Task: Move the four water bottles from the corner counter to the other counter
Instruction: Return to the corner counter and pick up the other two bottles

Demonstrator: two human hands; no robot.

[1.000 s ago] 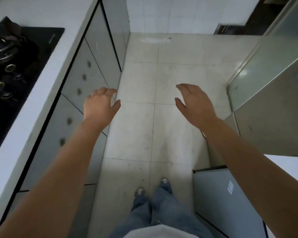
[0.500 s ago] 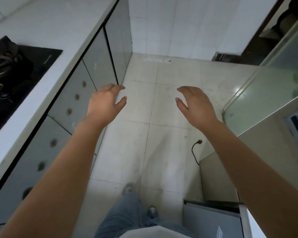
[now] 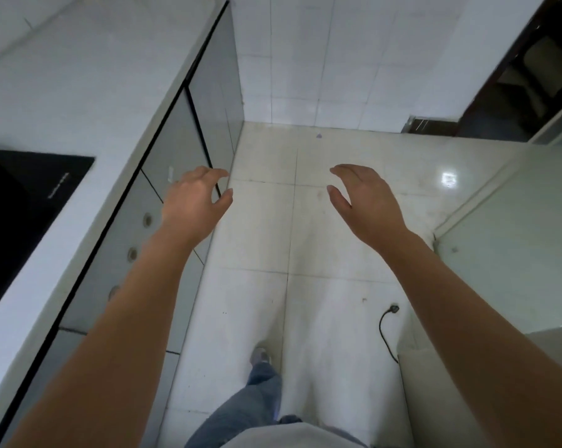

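No water bottle is in view. My left hand (image 3: 193, 205) is held out in front of me over the edge of the grey cabinet fronts, fingers curved and apart, holding nothing. My right hand (image 3: 365, 202) is stretched out over the tiled floor, also with fingers apart and nothing in it. A white counter (image 3: 88, 92) runs along the left side. A small red thing shows at its far top edge, cut off by the frame.
A black gas hob (image 3: 24, 208) is set into the left counter. Grey cabinet doors (image 3: 176, 147) with round knobs line its front. A pale appliance or cabinet (image 3: 512, 253) stands at right, a black cable and plug (image 3: 390, 321) on the floor beside it. A dark doorway (image 3: 532, 76) is far right.
The view has tilted up and moved forward along the floor; more of the white counter and the far wall show. Both hands stay open and held out in front.
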